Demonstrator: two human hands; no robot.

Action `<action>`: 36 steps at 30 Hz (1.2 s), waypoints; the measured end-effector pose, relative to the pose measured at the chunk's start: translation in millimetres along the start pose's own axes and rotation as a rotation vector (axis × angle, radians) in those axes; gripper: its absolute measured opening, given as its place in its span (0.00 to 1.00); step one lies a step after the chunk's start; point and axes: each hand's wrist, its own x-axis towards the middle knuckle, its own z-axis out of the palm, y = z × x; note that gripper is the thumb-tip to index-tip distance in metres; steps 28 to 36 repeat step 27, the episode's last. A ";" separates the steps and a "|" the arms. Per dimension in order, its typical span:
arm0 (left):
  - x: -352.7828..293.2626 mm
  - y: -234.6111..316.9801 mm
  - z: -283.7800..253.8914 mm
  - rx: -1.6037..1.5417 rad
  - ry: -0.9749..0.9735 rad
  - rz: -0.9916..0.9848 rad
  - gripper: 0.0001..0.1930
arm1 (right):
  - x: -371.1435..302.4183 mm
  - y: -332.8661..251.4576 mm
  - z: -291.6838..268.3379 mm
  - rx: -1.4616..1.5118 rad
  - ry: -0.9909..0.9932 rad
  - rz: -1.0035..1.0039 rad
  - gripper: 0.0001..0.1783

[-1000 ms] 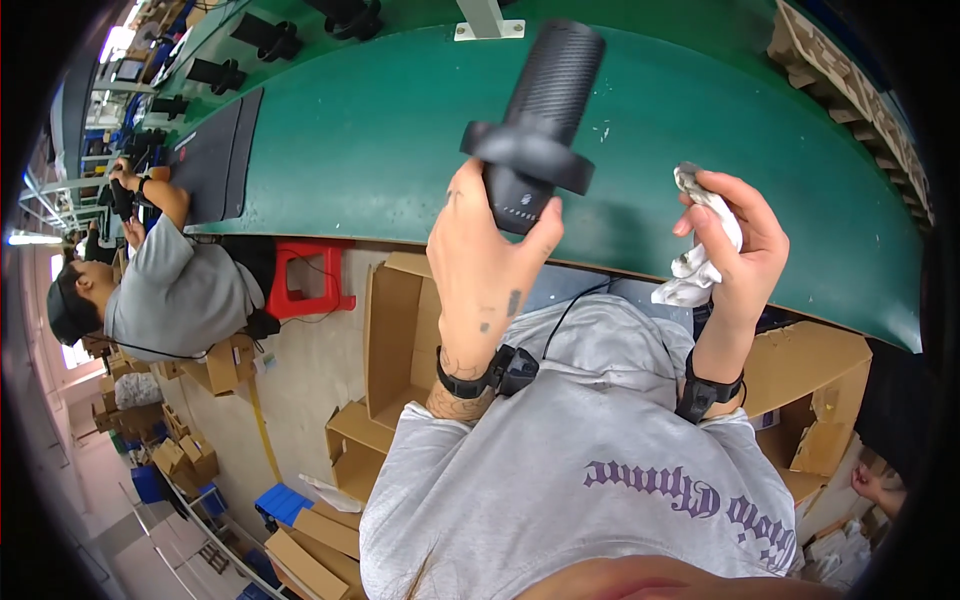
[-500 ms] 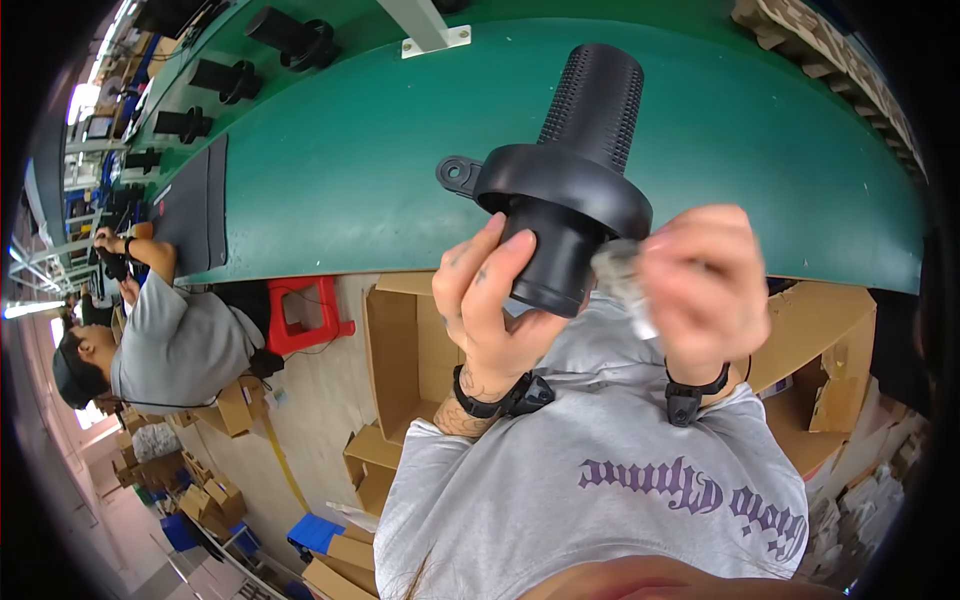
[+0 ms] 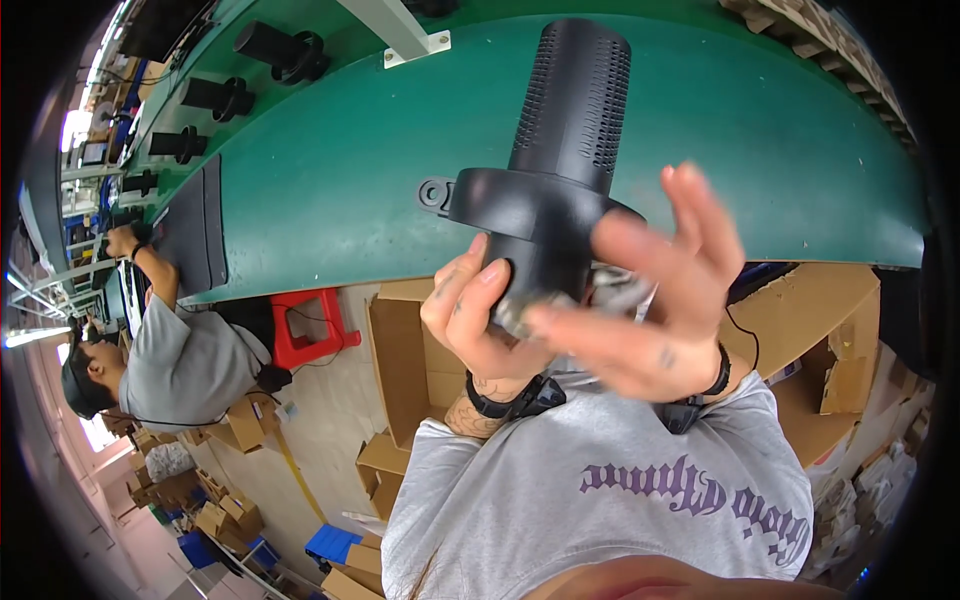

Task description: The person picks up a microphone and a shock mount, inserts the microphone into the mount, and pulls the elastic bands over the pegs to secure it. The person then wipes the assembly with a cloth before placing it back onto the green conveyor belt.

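Observation:
A black cylindrical device [image 3: 568, 110] has a long perforated tube on top, a wide collar around its middle and a side tab with a hole. My left hand [image 3: 470, 315] grips its smooth lower barrel. Smeared by motion, my right hand [image 3: 665, 310] reaches around the barrel and collar from the right, some fingers stretched. Crumpled grey-white material [image 3: 620, 285], cloth or film I cannot tell, sits in that hand against the barrel. The barrel's lower end is partly hidden by my right fingers.
Under the device lies a green tabletop [image 3: 350, 150] with a white metal post [image 3: 405, 35]. Similar black devices [image 3: 280, 50] stand at the far left, near a dark mat [image 3: 200, 225]. Open cardboard boxes [image 3: 405, 355] flank me; a co-worker [image 3: 190, 370] and a red stool [image 3: 310, 330] are left.
The device has shifted slightly left and stands more upright. My right hand has swung left across the barrel, its fingers spreading, with the crumpled material.

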 end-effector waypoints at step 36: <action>18.1 -3.4 -8.5 0.197 -0.009 0.123 0.44 | -37.7 7.9 -32.0 0.923 0.214 1.237 0.23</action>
